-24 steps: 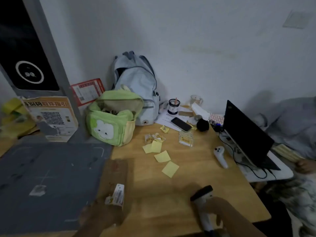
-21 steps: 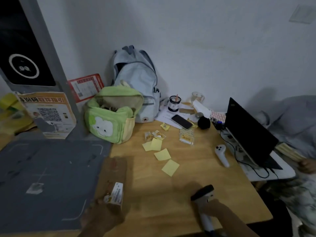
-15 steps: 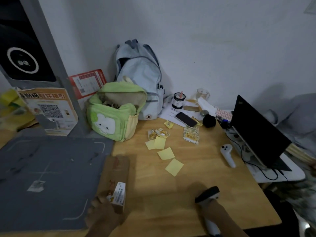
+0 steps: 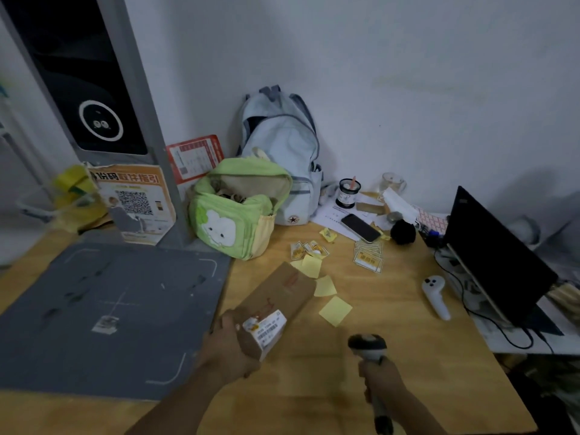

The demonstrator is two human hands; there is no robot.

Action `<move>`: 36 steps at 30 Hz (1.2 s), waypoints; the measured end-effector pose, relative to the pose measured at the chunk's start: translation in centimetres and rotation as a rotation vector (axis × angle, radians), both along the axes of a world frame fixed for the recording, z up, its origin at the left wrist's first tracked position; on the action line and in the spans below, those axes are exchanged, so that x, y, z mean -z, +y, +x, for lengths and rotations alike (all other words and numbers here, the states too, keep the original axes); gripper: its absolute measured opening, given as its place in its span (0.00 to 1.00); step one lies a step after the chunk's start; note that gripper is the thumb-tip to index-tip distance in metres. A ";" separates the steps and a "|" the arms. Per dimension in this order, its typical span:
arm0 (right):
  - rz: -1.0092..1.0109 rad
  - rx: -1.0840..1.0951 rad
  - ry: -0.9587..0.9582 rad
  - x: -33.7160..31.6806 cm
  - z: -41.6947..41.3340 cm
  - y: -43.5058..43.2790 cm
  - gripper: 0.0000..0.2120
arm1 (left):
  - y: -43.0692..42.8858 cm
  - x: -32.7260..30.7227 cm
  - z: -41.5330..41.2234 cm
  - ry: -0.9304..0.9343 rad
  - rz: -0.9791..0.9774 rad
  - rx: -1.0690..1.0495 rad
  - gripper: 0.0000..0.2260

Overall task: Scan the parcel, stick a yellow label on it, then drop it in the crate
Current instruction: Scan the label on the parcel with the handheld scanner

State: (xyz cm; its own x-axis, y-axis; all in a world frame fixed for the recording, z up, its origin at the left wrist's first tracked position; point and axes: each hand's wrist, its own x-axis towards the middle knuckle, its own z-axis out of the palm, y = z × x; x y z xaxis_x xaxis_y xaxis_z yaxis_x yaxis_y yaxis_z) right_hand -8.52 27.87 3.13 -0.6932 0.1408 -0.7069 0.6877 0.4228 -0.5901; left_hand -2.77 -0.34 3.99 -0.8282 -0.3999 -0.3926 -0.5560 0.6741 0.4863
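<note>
A long brown cardboard parcel [image 4: 279,296] is tilted above the wooden table [image 4: 392,356], its near end in my left hand [image 4: 229,350]. A white barcode sticker [image 4: 270,328] sits on that near end, facing up. My right hand [image 4: 381,379] grips a handheld barcode scanner [image 4: 367,346] by its handle, with the dark head turned toward the sticker a short way to its left. Several yellow sticky notes [image 4: 335,310] lie on the table just beyond the parcel. No crate shows in this view.
A grey mat [image 4: 103,309] covers the left of the table. A green bag [image 4: 238,211] and pale blue backpack [image 4: 282,146] stand at the back. A phone [image 4: 360,227], printed labels [image 4: 368,257], white controller [image 4: 436,296] and black laptop [image 4: 492,255] fill the right side.
My left hand has lifted the parcel's near end and swung it rightward off the mat edge. My right hand has raised the scanner closer to the sticker.
</note>
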 end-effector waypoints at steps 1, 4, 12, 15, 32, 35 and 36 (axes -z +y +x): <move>-0.032 0.000 0.014 -0.5 -0.1 -0.3 0.05 | 0.2 -0.3 -0.3 0.040 0.008 0.014 0.47; -0.144 -0.090 0.110 -4.1 -0.4 -1.9 0.11 | 0.9 -1.6 -0.9 0.132 0.015 0.061 0.48; -0.213 -0.310 0.312 -14.0 1.2 -3.9 0.07 | 2.8 -5.4 -1.2 0.171 -0.110 0.212 0.49; -0.153 -0.359 0.227 -16.2 2.2 -3.9 0.07 | 3.1 -6.3 -1.2 0.194 -0.106 0.235 0.49; -0.040 -0.314 0.292 -19.2 3.4 -4.2 0.11 | 3.4 -9.2 -2.6 0.364 -0.126 0.277 0.48; -0.081 -0.354 0.339 -19.4 3.5 -4.1 0.06 | 3.6 -8.9 -2.7 0.379 -0.125 0.273 0.47; -0.111 -0.361 0.351 -19.5 3.5 -4.0 0.05 | 3.6 -8.9 -2.6 0.384 -0.127 0.273 0.47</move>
State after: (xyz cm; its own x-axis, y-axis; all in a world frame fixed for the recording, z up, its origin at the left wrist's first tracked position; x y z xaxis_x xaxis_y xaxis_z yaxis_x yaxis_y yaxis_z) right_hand -4.99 23.89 22.60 -0.8818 -0.2139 -0.4204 0.2622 0.5185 -0.8138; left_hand -5.41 3.24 12.85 -0.9850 -0.1727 -0.0006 -0.1472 0.8375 0.5263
